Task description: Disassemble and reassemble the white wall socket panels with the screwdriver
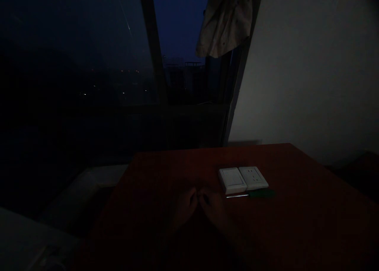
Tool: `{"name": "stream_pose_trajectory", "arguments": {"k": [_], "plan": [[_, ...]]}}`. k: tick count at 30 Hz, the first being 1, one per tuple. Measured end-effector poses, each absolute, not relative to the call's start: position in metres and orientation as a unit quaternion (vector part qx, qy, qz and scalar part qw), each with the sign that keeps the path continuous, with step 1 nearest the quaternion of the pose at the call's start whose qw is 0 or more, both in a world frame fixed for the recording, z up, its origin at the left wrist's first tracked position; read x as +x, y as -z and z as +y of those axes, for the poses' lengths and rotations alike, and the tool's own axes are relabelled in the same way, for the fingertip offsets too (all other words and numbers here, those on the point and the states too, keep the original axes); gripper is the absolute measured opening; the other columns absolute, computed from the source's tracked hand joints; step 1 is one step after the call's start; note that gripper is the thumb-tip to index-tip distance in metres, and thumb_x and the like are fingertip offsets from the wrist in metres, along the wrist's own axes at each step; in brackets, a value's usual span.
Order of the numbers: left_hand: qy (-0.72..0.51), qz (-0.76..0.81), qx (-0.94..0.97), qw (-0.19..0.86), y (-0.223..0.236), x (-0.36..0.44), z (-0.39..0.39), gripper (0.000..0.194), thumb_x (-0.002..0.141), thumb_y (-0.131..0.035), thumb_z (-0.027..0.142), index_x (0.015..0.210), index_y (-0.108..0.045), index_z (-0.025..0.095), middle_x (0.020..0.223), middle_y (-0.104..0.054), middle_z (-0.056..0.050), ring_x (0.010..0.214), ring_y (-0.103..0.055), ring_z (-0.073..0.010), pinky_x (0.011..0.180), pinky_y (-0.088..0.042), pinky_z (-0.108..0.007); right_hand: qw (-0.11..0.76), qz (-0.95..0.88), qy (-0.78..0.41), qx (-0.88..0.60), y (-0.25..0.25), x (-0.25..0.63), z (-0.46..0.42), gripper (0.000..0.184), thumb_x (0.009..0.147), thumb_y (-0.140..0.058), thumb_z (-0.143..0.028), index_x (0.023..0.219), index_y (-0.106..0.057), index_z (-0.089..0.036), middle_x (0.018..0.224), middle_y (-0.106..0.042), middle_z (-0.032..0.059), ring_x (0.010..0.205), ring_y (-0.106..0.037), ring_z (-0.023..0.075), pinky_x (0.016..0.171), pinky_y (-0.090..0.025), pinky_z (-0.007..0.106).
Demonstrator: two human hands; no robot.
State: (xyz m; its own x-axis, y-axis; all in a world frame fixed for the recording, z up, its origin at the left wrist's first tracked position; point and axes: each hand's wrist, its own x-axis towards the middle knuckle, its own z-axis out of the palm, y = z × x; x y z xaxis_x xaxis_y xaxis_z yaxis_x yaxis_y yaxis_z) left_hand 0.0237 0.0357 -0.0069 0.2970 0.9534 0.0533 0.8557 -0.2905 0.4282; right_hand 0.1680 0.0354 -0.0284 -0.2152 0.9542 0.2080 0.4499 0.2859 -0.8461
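Note:
On a reddish-brown table, my left hand (187,204) and my right hand (211,204) rest close together in dim light. Both have their fingers curled in, with thumb and forefinger forming a small ring, and their knuckles meet or nearly meet. I see nothing held in either. To the right of my right hand lie a white wall switch (232,180) and a white wall socket (254,177), side by side and face up. Just in front of them is a screwdriver (261,193), its green handle pointing right and its metal shaft pointing left.
Behind the table (171,160) stands a dark-framed window (164,85) with a dusky sky outside. A cloth (226,26) hangs at its upper right. A pale wall (308,73) rises on the right, and a light ledge (97,178) runs along the left.

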Motion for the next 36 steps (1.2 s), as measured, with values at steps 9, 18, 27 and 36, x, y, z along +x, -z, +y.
{"name": "stream_pose_trajectory", "arguments": {"k": [9, 18, 27, 36], "plan": [[-0.156, 0.567, 0.792, 0.166, 0.008, 0.021, 0.035, 0.02, 0.093, -0.04, 0.022, 0.084, -0.058, 0.021, 0.084, -0.067, -0.002, 0.074, -0.061, -0.0154, 0.064, -0.036, -0.024, 0.377, -0.707, -0.324, -0.502, 0.024, 0.169, 0.034, 0.027, 0.089, -0.041, -0.023, 0.074, -0.064, -0.019, 0.074, -0.069, 0.0027, 0.068, -0.062, 0.0144, 0.063, -0.043, 0.023], [-0.159, 0.555, 0.801, 0.158, 0.006, 0.023, 0.035, 0.022, 0.093, -0.039, 0.022, 0.079, -0.056, 0.02, 0.076, -0.063, 0.0, 0.068, -0.058, -0.014, 0.059, -0.032, -0.024, 0.348, -0.723, -0.313, -0.507, 0.01, 0.183, 0.021, 0.026, 0.088, -0.042, -0.021, 0.087, -0.067, -0.02, 0.087, -0.071, 0.005, 0.081, -0.065, 0.0176, 0.074, -0.047, 0.026], [-0.16, 0.544, 0.809, 0.152, 0.001, 0.023, 0.034, 0.021, 0.092, -0.04, 0.024, 0.079, -0.056, 0.021, 0.077, -0.062, -0.001, 0.069, -0.057, -0.0149, 0.061, -0.032, -0.025, 0.168, -0.732, -0.057, -0.658, 0.01, 0.318, -0.014, 0.04, 0.091, -0.033, -0.029, 0.117, -0.062, -0.024, 0.127, -0.06, 0.0123, 0.092, -0.067, 0.025, 0.071, -0.055, 0.036], [-0.145, 0.543, 0.812, 0.157, 0.002, 0.024, 0.034, 0.025, 0.094, -0.039, 0.027, 0.08, -0.058, 0.021, 0.078, -0.063, 0.0, 0.071, -0.057, -0.0139, 0.062, -0.033, -0.023, 0.1, -0.749, -0.015, -0.655, 0.016, 0.355, -0.022, 0.05, 0.089, -0.035, -0.024, 0.136, -0.044, -0.035, 0.137, -0.051, 0.0098, 0.084, -0.068, 0.0225, 0.052, -0.052, 0.03]]}}
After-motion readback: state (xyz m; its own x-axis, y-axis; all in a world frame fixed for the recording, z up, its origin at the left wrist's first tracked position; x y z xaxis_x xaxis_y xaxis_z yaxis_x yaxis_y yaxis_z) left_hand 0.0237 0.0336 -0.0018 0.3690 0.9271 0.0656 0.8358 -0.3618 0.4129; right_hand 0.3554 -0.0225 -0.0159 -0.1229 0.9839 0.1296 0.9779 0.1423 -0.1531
